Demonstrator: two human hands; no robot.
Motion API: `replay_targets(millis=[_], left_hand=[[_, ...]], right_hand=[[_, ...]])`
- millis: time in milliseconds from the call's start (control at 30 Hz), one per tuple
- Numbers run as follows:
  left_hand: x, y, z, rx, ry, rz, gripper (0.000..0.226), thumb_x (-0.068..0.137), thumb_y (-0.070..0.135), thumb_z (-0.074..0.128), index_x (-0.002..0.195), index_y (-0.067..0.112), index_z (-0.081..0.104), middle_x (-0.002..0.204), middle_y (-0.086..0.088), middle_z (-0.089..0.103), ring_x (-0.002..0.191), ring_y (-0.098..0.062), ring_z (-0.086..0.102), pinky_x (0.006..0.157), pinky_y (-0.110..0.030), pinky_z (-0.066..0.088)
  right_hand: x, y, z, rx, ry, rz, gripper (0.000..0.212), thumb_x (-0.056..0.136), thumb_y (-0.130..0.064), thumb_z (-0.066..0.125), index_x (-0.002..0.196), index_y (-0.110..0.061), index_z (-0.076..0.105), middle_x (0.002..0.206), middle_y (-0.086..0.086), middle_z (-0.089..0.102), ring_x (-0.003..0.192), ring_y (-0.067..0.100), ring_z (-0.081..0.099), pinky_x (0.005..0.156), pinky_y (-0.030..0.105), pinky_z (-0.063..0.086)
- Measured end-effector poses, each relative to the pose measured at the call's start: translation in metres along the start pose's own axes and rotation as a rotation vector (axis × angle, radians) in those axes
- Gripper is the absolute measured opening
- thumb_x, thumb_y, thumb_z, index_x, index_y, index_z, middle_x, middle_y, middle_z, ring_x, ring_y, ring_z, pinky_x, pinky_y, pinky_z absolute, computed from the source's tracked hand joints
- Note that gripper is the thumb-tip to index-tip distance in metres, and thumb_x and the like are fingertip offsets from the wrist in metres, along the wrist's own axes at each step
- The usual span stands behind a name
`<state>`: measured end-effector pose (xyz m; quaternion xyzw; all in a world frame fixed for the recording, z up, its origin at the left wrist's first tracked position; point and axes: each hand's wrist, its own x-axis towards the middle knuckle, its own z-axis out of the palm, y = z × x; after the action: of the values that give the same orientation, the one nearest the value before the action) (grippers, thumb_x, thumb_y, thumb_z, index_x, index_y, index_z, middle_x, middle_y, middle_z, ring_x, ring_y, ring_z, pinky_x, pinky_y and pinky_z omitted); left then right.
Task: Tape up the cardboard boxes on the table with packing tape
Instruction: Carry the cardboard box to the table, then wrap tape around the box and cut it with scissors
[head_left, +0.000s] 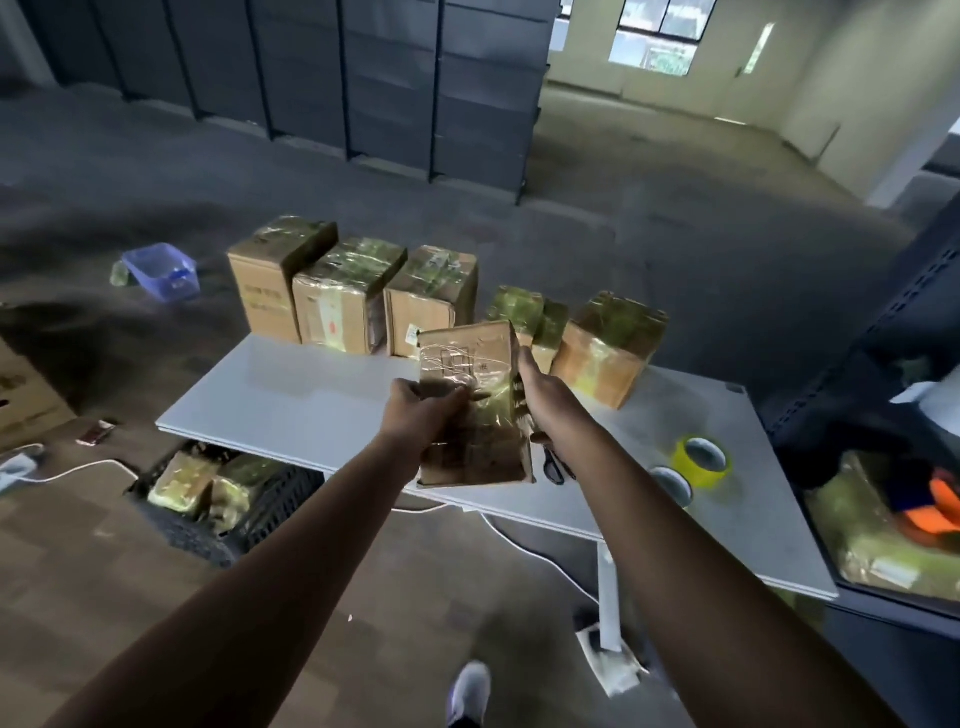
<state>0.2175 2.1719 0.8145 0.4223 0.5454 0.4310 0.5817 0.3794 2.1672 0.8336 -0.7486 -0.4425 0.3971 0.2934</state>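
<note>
A tall box of brown cardboard, wrapped in glossy clear tape, is held upright and slightly tilted above the near edge of the surface at centre frame. Behind it, a row of taped boxes stands along the far edge, with three larger ones at the left, two narrow ones, then one turned corner-on. A yellow tape roll and a second tape roll lie flat at lower right.

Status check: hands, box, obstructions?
Left hand and right hand hold the box. Box taped, held above table; other boxes behind, tape rolls right.
</note>
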Motion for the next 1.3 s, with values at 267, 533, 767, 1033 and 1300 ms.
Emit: replay_targets(millis=[267, 533, 767, 1033, 1300], left_hand=[[0.134, 0.019, 0.019, 0.114, 0.101, -0.022, 0.046, 0.085, 0.020, 0.073, 0.122, 0.005, 0.052, 0.110, -0.011, 0.065, 0.091, -0.019, 0.066, 0.052, -0.019, 0.049], [0.231, 0.047, 0.031, 0.311, 0.072, -0.105, 0.046, 0.083, 0.022, 0.074, 0.117, -0.001, 0.054, 0.088, -0.010, 0.061, 0.075, -0.017, 0.061, 0.046, -0.019, 0.046], [0.283, 0.030, 0.026, 0.587, -0.170, -0.244, 0.064, 0.083, 0.051, 0.067, 0.118, -0.001, 0.058, 0.107, -0.015, 0.064, 0.093, -0.026, 0.061, 0.068, -0.031, 0.048], [0.313, -0.009, 0.018, 0.829, -0.536, -0.246, 0.039, 0.091, 0.052, 0.056, 0.110, 0.018, 0.058, 0.098, -0.008, 0.064, 0.076, -0.017, 0.060, 0.061, -0.029, 0.052], [0.333, -0.035, 0.010, 0.850, -0.617, -0.159, 0.014, 0.084, 0.018, 0.069, 0.090, 0.007, 0.063, 0.073, -0.006, 0.061, 0.056, -0.014, 0.053, 0.046, -0.020, 0.041]], right_hand=[[0.136, -0.039, 0.003, 0.062, -0.151, 0.082, 0.099, 0.076, -0.088, 0.023, 0.145, -0.019, 0.040, 0.152, 0.008, 0.035, 0.135, 0.030, 0.038, 0.087, 0.040, 0.037], [0.234, -0.060, -0.001, 0.032, -0.437, 0.079, 0.087, 0.064, -0.078, 0.063, 0.134, -0.027, 0.053, 0.146, 0.005, 0.044, 0.131, 0.031, 0.042, 0.076, 0.058, 0.056], [0.273, -0.043, 0.004, -0.056, -0.532, 0.240, 0.056, 0.077, -0.044, 0.076, 0.121, -0.012, 0.064, 0.132, 0.007, 0.054, 0.112, 0.031, 0.055, 0.071, 0.052, 0.059], [0.286, -0.026, 0.026, -0.200, -0.546, 0.342, 0.056, 0.082, -0.044, 0.072, 0.123, -0.007, 0.061, 0.135, 0.013, 0.050, 0.101, 0.030, 0.064, 0.072, 0.038, 0.061], [0.293, -0.009, 0.059, -0.244, -0.299, 0.334, 0.021, 0.083, -0.025, 0.072, 0.097, -0.011, 0.065, 0.100, 0.008, 0.067, 0.087, 0.023, 0.067, 0.060, 0.025, 0.057]])
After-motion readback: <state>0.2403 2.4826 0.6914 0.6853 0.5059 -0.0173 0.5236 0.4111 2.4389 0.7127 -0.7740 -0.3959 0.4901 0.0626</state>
